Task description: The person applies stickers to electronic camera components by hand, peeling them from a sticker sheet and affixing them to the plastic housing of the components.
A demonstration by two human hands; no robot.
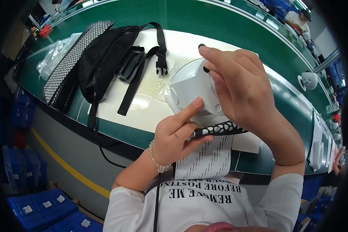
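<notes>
- Long green workbench (pixel 189 17) curves across the upper frame.
- Grey floor with a yellow line (pixel 67 166) at lower left.
- Blue crates (pixel 38 207) in the lower-left corner.

You are wearing a white short-sleeved cotton T-shirt (pixel 205 207) with black block lettering printed across the chest, which reads upside down from the head view. Its sleeves end above your elbows, so both forearms are bare. On the wrist of your left hand (pixel 178 135) sits a bracelet of small clear round beads (pixel 157 160), strung in a single row. Your right hand (pixel 241 83) and its wrist carry no jewellery. A thin black cord (pixel 157 201) runs down over the front of the shirt near your left side.
</notes>
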